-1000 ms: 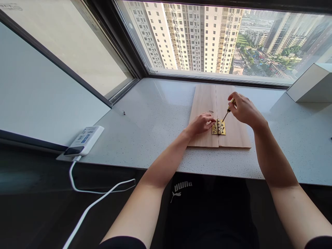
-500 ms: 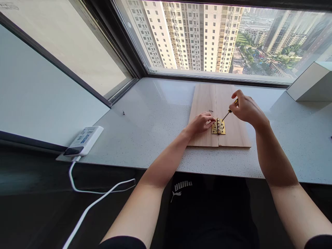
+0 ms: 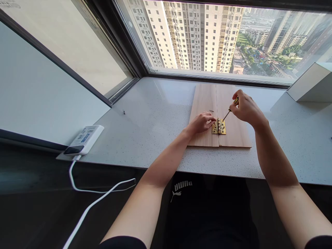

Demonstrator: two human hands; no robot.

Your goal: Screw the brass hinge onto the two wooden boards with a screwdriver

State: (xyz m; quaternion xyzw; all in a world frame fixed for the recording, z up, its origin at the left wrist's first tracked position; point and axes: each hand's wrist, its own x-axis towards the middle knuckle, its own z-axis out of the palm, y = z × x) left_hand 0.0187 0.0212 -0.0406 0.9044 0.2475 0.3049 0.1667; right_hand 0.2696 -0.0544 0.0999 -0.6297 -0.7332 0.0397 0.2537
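Note:
A brass-coloured butt hinge (image 3: 222, 128) lies unfolded across the seam between two pale wooden boards (image 3: 203, 98), with several screws in its leaves. My right hand (image 3: 245, 107) is closed round a screwdriver (image 3: 236, 101) with a yellow and black handle. The slanted shaft has its tip at the upper part of the hinge's right leaf. On the left board rests my left hand (image 3: 201, 122), fingers stretched out and slightly bent, the fingertips touching the hinge's left leaf. Just beyond those fingers a loose screw (image 3: 211, 110) lies near the seam.
The boards lie on a speckled white sill (image 3: 153, 138) below a window. At the left edge sits a white power strip (image 3: 88, 138) with a white cable (image 3: 85, 211). A small dark object (image 3: 124, 112) lies on the sill; a white box (image 3: 312, 84) stands far right.
Both hands and the screwdriver hold almost the same pose. The whole view has shifted very slightly.

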